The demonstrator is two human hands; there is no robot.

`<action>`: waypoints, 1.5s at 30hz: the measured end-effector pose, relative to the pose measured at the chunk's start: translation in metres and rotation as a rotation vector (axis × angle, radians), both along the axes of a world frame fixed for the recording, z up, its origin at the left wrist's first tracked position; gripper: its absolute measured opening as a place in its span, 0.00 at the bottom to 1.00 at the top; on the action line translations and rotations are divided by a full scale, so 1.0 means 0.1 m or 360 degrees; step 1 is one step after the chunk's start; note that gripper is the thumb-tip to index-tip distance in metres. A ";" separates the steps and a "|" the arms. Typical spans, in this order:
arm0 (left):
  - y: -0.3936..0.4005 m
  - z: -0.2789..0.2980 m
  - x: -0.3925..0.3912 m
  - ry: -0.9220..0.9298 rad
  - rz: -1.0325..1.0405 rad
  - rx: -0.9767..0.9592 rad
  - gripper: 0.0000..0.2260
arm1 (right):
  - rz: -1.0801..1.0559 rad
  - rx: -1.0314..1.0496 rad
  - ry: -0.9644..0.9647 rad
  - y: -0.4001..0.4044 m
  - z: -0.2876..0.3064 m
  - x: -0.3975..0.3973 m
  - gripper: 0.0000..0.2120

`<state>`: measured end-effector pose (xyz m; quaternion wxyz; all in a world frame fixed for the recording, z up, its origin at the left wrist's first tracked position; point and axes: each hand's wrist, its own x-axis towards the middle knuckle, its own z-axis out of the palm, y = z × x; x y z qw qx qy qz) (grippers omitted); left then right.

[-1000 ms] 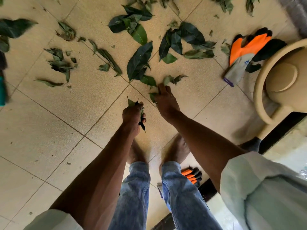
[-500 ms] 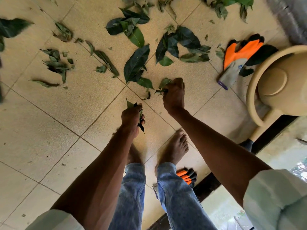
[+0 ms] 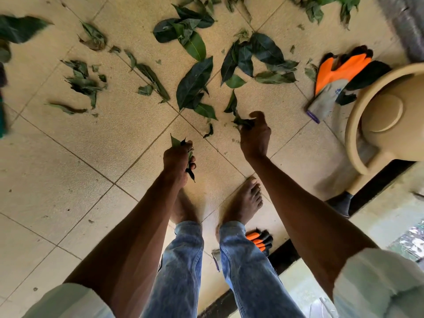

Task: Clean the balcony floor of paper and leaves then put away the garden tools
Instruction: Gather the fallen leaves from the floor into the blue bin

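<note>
Seemingly to free the other for picking, the left hand [image 3: 177, 160] clutches a bunch of gathered leaves [image 3: 181, 144], while the right hand [image 3: 254, 134] pinches fresh leaves [image 3: 238, 119] just off the floor [image 3: 68, 171]. Loose leaves [image 3: 195, 82] remain toward twelve o'clock; an orange glove [image 3: 337, 72] lies at two o'clock beside a beige tub [image 3: 353, 125].

Pale rolled-up sleeves [image 3: 378, 283], faded blue jeans [image 3: 183, 260], bare feet [image 3: 243, 200].
</note>
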<state>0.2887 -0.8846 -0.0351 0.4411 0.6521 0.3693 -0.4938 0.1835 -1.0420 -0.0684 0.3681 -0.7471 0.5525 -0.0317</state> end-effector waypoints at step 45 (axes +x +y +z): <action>0.08 0.04 -0.13 -0.0043 0.0053 0.0004 0.07 | 0.0045 0.0148 0.0354 0.21 -0.15 -0.21 0.11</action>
